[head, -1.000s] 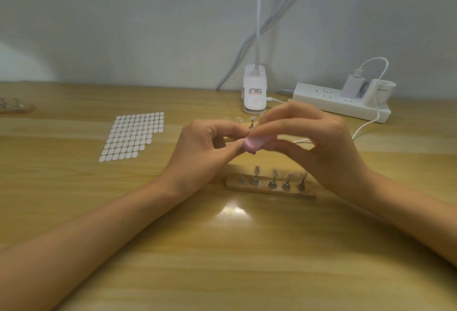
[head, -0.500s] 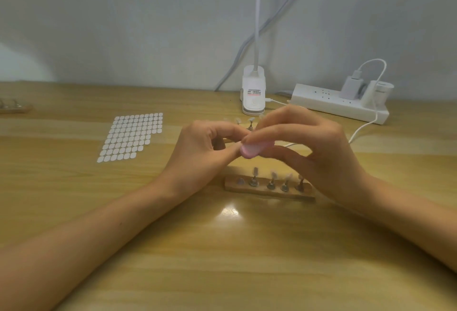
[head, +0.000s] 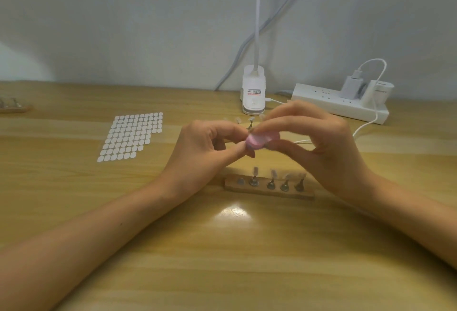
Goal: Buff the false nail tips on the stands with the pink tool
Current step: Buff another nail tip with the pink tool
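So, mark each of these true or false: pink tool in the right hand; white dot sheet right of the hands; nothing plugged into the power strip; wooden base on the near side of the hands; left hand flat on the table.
1. The right hand holds the pink tool. True.
2. The sheet of white dots lies right of the hands. False: it lies to their left.
3. The power strip has nothing plugged in. False: a white charger sits in it.
4. The wooden base lies on the near side of the hands. True.
5. The left hand lies flat on the table. False: it is raised, fingers curled, thumb at the tool.
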The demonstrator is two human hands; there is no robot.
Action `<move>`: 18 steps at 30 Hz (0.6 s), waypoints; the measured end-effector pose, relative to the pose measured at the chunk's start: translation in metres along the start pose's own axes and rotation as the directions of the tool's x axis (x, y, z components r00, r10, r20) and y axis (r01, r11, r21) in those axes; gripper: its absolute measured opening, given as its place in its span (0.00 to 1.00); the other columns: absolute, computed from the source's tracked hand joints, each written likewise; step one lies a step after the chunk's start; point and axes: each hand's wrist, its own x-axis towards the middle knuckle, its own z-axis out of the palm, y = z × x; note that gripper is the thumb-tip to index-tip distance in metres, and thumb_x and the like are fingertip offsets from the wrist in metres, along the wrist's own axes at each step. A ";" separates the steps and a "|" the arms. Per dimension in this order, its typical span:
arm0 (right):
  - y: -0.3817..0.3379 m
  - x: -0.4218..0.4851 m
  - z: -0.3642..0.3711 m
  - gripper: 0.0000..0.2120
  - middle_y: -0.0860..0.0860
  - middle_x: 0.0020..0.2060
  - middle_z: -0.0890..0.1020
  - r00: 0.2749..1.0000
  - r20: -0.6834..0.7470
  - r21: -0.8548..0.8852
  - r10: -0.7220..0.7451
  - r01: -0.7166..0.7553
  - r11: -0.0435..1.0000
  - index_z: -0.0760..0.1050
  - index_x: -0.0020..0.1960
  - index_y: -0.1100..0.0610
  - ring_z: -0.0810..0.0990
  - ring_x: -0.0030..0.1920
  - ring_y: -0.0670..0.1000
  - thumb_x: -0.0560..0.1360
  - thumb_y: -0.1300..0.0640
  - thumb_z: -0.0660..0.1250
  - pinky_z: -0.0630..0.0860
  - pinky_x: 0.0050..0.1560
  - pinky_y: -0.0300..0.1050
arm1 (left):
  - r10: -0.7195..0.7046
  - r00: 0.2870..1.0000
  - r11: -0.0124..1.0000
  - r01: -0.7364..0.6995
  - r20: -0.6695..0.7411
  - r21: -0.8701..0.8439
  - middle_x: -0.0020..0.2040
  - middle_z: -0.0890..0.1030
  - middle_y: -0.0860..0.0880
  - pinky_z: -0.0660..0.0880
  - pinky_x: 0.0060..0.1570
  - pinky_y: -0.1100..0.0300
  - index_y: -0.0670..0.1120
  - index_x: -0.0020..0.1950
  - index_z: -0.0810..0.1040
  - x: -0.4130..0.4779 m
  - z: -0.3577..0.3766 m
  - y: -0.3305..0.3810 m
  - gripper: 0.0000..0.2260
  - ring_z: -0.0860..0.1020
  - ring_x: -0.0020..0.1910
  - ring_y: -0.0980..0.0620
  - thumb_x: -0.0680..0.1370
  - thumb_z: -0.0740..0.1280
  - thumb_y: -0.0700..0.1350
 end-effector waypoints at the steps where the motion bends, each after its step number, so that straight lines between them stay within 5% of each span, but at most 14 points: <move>1: 0.000 0.000 0.002 0.09 0.55 0.48 0.83 1.000 0.016 0.009 -0.019 0.019 1.000 0.83 0.55 0.59 0.82 0.50 0.51 0.75 0.60 0.72 0.79 0.50 0.46 | 0.003 1.000 1.000 -0.003 -0.001 0.004 0.28 0.78 0.64 0.59 0.27 0.73 0.48 0.43 0.86 0.000 0.000 0.000 0.03 0.63 0.23 0.60 0.76 0.74 0.44; 5: 0.004 0.002 -0.004 0.10 0.55 0.48 0.83 0.996 -0.050 -0.012 0.074 -0.075 0.997 0.83 0.56 0.58 0.82 0.49 0.51 0.75 0.61 0.72 0.79 0.49 0.50 | -0.026 1.000 0.999 0.026 -0.013 -0.028 0.33 0.83 0.60 0.60 0.27 0.71 0.48 0.44 0.87 0.000 0.000 -0.001 0.03 0.63 0.24 0.60 0.76 0.74 0.44; 9: -0.001 0.001 0.002 0.10 0.56 0.48 0.82 0.999 0.021 0.011 -0.026 0.026 1.000 0.83 0.55 0.59 0.82 0.49 0.52 0.75 0.60 0.72 0.79 0.50 0.47 | -0.003 1.000 1.000 0.003 -0.004 -0.022 0.30 0.80 0.62 0.61 0.27 0.68 0.50 0.43 0.86 -0.001 0.000 -0.001 0.03 0.64 0.24 0.58 0.76 0.73 0.45; 12: 0.003 0.002 -0.005 0.10 0.55 0.47 0.82 0.997 -0.046 -0.014 0.057 -0.058 0.998 0.82 0.56 0.57 0.82 0.48 0.51 0.75 0.60 0.72 0.79 0.49 0.49 | -0.048 0.999 0.998 0.047 -0.011 -0.038 0.34 0.84 0.57 0.67 0.28 0.56 0.48 0.45 0.87 0.000 -0.001 -0.002 0.03 0.70 0.27 0.44 0.77 0.73 0.44; 15: -0.001 0.001 -0.002 0.10 0.55 0.48 0.83 1.000 -0.015 -0.007 0.000 0.000 1.000 0.82 0.56 0.56 0.82 0.49 0.50 0.75 0.58 0.72 0.79 0.49 0.46 | -0.041 0.999 0.998 0.041 0.001 -0.044 0.31 0.82 0.61 0.62 0.28 0.69 0.49 0.43 0.86 -0.001 0.000 -0.001 0.03 0.64 0.25 0.58 0.77 0.74 0.43; 18: 0.000 0.002 -0.001 0.10 0.55 0.47 0.83 1.000 -0.016 0.006 0.008 -0.008 1.000 0.83 0.55 0.58 0.82 0.47 0.51 0.75 0.58 0.72 0.80 0.48 0.48 | -0.065 0.998 0.997 0.064 -0.013 -0.050 0.33 0.83 0.58 0.64 0.29 0.63 0.49 0.43 0.87 0.001 0.000 -0.004 0.04 0.67 0.26 0.49 0.77 0.73 0.45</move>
